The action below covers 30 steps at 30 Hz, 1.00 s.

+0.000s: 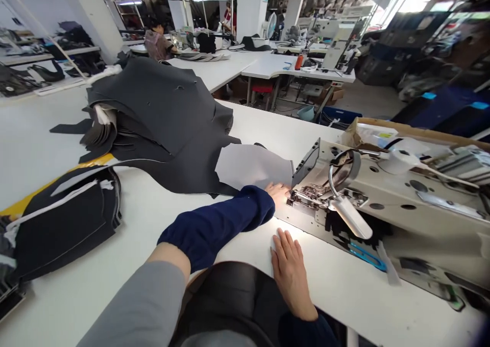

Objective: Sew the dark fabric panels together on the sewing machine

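Beside the needle area of the sewing machine, my left hand lies on the near right corner of a dark fabric piece whose pale grey underside shows. Its fingers are stretched out and point toward the presser foot. That piece joins or overlaps a large dark grey fabric pile on the left; I cannot tell which. My right hand rests flat on the white table in front of the machine, fingers extended, with nothing in it. A small lamp shines down near the machine's needle.
Blue thread snips lie on the machine bed at the right. A stack of black fabric panels sits at the left. Behind the machine stands a cardboard box with items in it. A co-worker sits at a far table.
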### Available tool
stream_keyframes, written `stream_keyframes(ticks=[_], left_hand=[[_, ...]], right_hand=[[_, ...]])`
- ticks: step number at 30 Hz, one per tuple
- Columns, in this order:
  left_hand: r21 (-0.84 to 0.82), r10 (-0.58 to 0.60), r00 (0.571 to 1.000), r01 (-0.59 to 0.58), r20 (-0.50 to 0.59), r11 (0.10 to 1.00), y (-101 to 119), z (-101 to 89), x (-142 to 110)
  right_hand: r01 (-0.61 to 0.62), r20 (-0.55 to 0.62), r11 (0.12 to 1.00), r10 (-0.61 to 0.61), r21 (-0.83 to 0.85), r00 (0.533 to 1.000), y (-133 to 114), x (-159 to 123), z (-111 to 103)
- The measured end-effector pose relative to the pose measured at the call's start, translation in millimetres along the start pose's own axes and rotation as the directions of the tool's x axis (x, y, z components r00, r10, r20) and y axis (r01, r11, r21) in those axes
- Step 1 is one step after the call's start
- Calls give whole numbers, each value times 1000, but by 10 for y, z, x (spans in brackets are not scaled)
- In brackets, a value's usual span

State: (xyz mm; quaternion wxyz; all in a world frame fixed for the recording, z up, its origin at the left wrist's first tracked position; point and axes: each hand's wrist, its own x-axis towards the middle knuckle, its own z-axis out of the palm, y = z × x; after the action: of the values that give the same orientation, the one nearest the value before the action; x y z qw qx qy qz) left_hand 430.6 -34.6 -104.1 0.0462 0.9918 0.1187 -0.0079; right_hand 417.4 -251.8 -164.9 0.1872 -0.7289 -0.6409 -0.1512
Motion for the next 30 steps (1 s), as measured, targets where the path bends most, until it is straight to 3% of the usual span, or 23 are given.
stream_keyframes(ticks=[5, 10, 13, 15, 17, 19, 21, 23, 24, 25, 26, 27, 28, 30], left_hand=[[22, -170, 985, 171, -14, 985, -243, -11, -227], [-3, -223, 974, 224, 37, 975, -248, -47, -349], [-8, -234, 970, 235, 63, 972, -222, -124, -336], [-6, -238, 967, 240, 92, 971, -197, -182, -355], [1, -234, 963, 236, 136, 972, -109, -218, -470], [11, -190, 961, 192, 203, 981, 77, -221, -729], [-34, -19, 964, 29, 265, 999, 300, -213, -1128], [-191, 292, 923, -249, 250, 949, 404, -226, -1592], [-291, 427, 878, -359, 216, 887, 363, -244, -1810], [-339, 455, 872, -380, 180, 861, 252, -265, -2001], [-326, 370, 917, -308, 150, 894, 77, -282, -2154], [-256, 168, 980, -137, 103, 957, -143, -287, -2269], [-165, -55, 997, 62, 46, 984, -383, -273, -2349], [-30, -347, 936, 345, -61, 938, -815, -176, -2449]], right_hand=[[20, -9, 1000, -20, 11, 1000, 6, -8, 9], [-3, -17, 998, 4, 60, 1000, 30, -5, 53], [-71, -24, 967, 79, 243, 997, -16, -1, -27], [-230, 46, 856, 236, 462, 971, -90, -50, -162], [-464, 222, 573, 442, 675, 869, -170, -175, -331], [-618, 453, 130, 567, 775, 688, -223, -376, -487], [-612, 647, -281, 548, 739, 530, -243, -625, -598], [-578, 764, -509, 516, 638, 388, -253, -880, -672], [-574, 794, -562, 518, 596, 318, -262, -996, -703], [-575, 804, -584, 539, 573, 253, -274, -1097, -734], [-579, 795, -584, 571, 569, 205, -287, -1181, -767], [-585, 780, -569, 596, 577, 190, -299, -1247, -801], [-590, 762, -543, 614, 597, 206, -307, -1298, -835], [-593, 703, -458, 652, 663, 283, -297, -1374, -900]])
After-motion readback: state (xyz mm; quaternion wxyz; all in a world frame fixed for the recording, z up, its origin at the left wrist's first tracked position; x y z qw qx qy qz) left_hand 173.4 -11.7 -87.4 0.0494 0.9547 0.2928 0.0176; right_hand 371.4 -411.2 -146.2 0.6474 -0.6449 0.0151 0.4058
